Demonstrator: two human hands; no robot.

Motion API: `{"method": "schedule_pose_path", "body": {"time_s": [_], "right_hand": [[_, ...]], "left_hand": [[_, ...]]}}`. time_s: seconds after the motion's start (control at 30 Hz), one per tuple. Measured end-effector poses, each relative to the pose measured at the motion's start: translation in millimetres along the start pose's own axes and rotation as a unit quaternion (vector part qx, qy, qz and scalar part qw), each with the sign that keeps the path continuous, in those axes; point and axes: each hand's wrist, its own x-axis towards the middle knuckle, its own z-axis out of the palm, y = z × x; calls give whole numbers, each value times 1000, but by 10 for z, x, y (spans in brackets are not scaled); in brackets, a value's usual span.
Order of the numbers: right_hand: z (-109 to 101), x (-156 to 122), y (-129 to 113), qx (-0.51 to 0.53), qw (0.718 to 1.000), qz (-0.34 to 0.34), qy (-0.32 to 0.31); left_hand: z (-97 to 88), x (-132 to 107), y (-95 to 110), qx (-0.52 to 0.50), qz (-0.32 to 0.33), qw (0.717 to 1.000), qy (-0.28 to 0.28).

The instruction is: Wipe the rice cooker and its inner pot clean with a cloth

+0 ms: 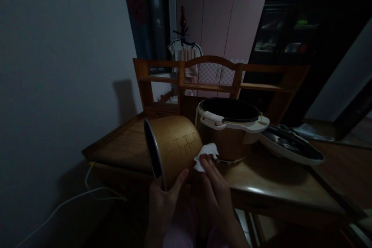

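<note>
My left hand grips the rim of a gold rice cooker inner pot, thumb on its outer wall. The pot is tilted on its side, its dark mouth facing left and level marks showing on the wall. At the pot's base, my right hand presses a crumpled white tissue with its fingers. Just behind stands the rice cooker body, gold with a cream rim and a dark opening. Its lid lies to the right on the desk.
The wooden desk has a raised wooden shelf along its back. A white cable hangs at the left, near the wall. Pink cabinets and a dark cabinet stand beyond. The room is dim.
</note>
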Motion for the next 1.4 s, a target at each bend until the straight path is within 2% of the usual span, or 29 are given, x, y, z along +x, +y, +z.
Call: {"method": "schedule_pose_path", "body": {"time_s": [0.1,0.2,0.23,0.4,0.5,0.63,0.73,0.9,1.07,1.17,1.27,1.4], "right_hand": [[-11,-16,29,3,1000,7,-7],[-12,-4,42,20,999,29,-19],[-11,4,47,29,999,37,-20],[3,48,105,52,997,54,-10],[4,86,134,56,997,54,10],[-28,194,72,43,998,34,43],[-71,317,-55,25,999,-3,43],[-95,501,-264,-19,998,-49,16],[-54,581,-257,-62,996,-67,7],[-59,582,-201,-78,995,-67,8],[-83,555,-165,-95,994,-62,1],[-75,490,-123,-117,991,-68,1]], "left_hand": [[5,80,-278,26,63,998,-3],[10,286,-494,62,156,986,18],[12,369,-530,72,176,982,-2],[-34,670,-539,81,198,977,-13],[-149,675,-597,92,178,979,-25],[-297,536,-740,98,114,988,-42],[-273,416,-762,96,93,989,-55],[-152,301,-724,58,4,996,-73],[-195,268,-801,84,56,992,-76],[-161,232,-789,92,45,994,-39],[-74,174,-702,87,28,996,25],[-8,113,-582,98,29,992,70]]}}
